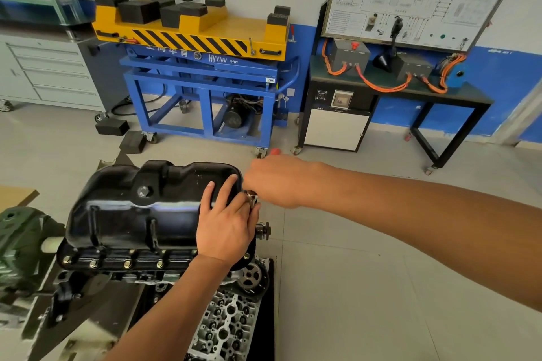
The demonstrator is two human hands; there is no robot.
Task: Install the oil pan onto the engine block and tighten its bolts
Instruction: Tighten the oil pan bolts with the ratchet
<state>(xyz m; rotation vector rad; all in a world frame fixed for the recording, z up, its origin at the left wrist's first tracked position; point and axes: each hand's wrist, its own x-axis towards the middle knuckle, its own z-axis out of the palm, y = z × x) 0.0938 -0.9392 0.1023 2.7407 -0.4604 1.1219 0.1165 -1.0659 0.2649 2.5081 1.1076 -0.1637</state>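
Note:
A glossy black oil pan (126, 208) sits upside-up on the engine block (123, 275), with several bolts (127, 264) along its near flange. My left hand (225, 223) lies flat on the pan's right end, fingers spread, its thumb and forefinger touching a metal socket (251, 198). My right hand (278, 182) is closed around a tool with a red handle tip (275, 151), held upright over the pan's right edge above that socket. The tool's shaft is mostly hidden by my fingers.
A cylinder head (225, 322) lies on a black mat below the block, with a timing sprocket (251, 277) beside it. A green machine part (20, 243) is at the left. Behind stand a blue and yellow lift cart (202, 73), a black bench (396, 91) and grey drawers (50, 73).

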